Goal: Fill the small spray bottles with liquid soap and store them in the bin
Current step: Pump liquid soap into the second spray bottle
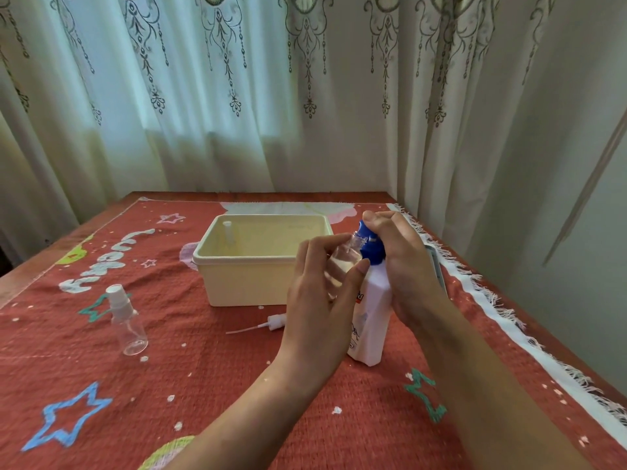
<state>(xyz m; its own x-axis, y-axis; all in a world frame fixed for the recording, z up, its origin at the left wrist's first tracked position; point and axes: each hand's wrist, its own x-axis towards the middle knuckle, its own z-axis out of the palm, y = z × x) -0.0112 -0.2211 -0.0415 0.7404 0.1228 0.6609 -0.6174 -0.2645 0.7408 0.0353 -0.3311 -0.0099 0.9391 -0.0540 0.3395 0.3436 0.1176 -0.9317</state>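
My left hand [319, 293] holds a small clear spray bottle [342, 262] without its cap, tilted with its neck up against the blue pump head [368, 245] of a white soap bottle [369, 320]. My right hand [400, 262] wraps over that blue pump. The soap bottle stands on the table. A loose white spray cap with its tube [268, 324] lies on the cloth in front of the cream bin [251, 276]. Another white spray top [227, 232] shows inside the bin. A second capped clear spray bottle [127, 320] stands at the left.
A red patterned cloth [203, 385] with stars covers the table; its white fringe runs along the right edge [509, 320]. Curtains [237, 96] hang close behind the table. A flat grey thing [436, 262] lies behind my right hand.
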